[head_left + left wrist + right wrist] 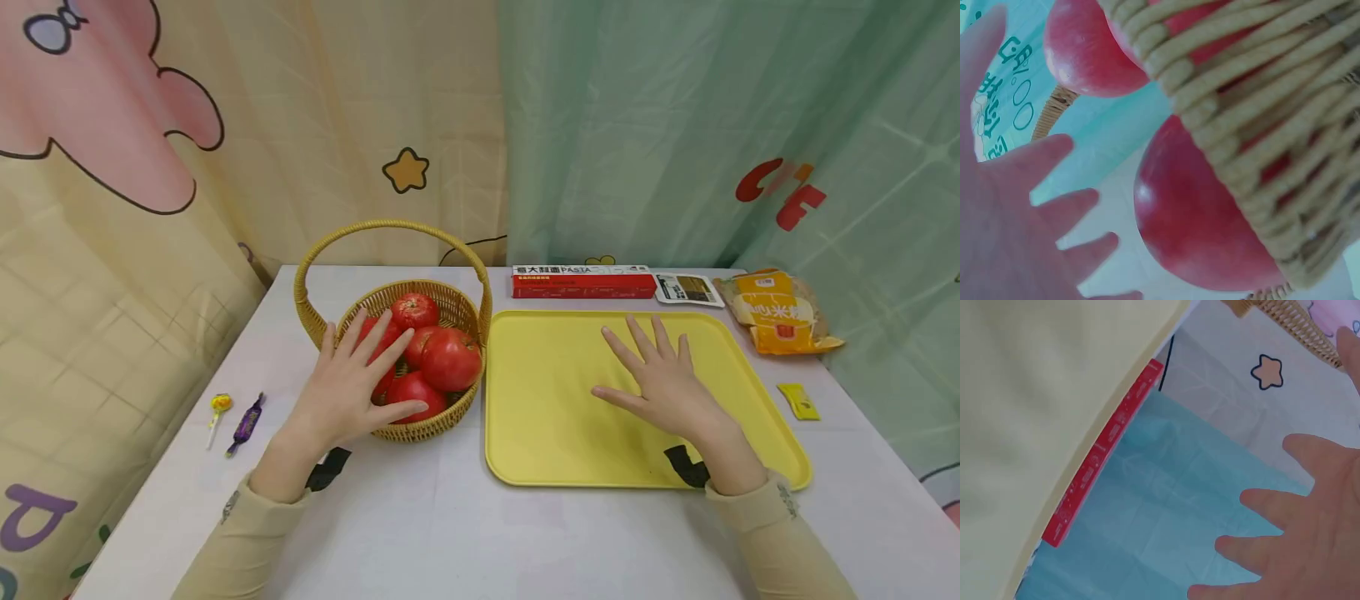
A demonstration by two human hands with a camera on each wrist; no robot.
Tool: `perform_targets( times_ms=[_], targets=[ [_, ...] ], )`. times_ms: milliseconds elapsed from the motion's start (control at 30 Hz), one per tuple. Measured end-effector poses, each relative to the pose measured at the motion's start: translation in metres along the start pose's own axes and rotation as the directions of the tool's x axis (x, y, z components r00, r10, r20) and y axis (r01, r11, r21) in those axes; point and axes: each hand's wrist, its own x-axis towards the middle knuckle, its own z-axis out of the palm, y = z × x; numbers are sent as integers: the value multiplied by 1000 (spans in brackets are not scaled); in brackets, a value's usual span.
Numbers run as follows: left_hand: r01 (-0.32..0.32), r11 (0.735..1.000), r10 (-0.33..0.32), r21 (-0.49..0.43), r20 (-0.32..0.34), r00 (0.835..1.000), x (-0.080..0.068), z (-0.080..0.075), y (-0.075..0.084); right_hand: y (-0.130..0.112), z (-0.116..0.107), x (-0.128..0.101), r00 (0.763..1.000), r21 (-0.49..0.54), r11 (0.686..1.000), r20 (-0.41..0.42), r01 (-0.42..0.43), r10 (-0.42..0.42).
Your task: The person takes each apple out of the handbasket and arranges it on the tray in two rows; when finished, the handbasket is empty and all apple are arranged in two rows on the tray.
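Observation:
My left hand (341, 387) hovers over the left side of a wicker basket (420, 432), fingers spread and holding nothing. Several red tomatoes (450, 360) fill the basket, and the hand covers part of them in the head view. Seen from the left wrist, a tomato (1197, 219) shows beside the woven rim, with the fingers (1072, 212) apart from it. Over the right part of a yellow tray (540, 400) is my right hand (663, 387), its fingers also spread and nothing in its grasp. The basket's tall handle (390, 223) arches up behind the tomatoes.
A red pasta box (583, 285) and a small flat packet (688, 290) lie behind the tray. To the right are an orange-labelled bag (780, 310) and a yellow sachet (799, 402). On the left lie a lollipop (219, 408) and a purple-wrapped candy (246, 425).

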Motion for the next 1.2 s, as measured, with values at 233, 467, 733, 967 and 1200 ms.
perform_targets(
  times_ms=[233, 467, 733, 967, 1200],
  targets=[
    [-43, 983, -5, -177, -265, 964, -13, -2, -10, -23, -9, 15, 996, 234, 968, -34, 90, -85],
    [-14, 903, -230, -429, -512, 828, -30, 9, -12, -56, -29, 32, 981, 508, 841, -143, 184, -128],
    [-40, 682, -477, -730, -486, 733, -40, 23, 0, -91, -29, 59, 929, 749, 550, -288, 370, -233],
    [76, 558, -573, -826, -318, 755, -44, 21, 14, -112, -10, 75, 922, 825, 414, -329, 385, -204],
    [132, 430, -609, -893, -179, 773, -51, 49, -2, -123, 12, 87, 949, 844, 436, -259, 313, -181]
  ],
)
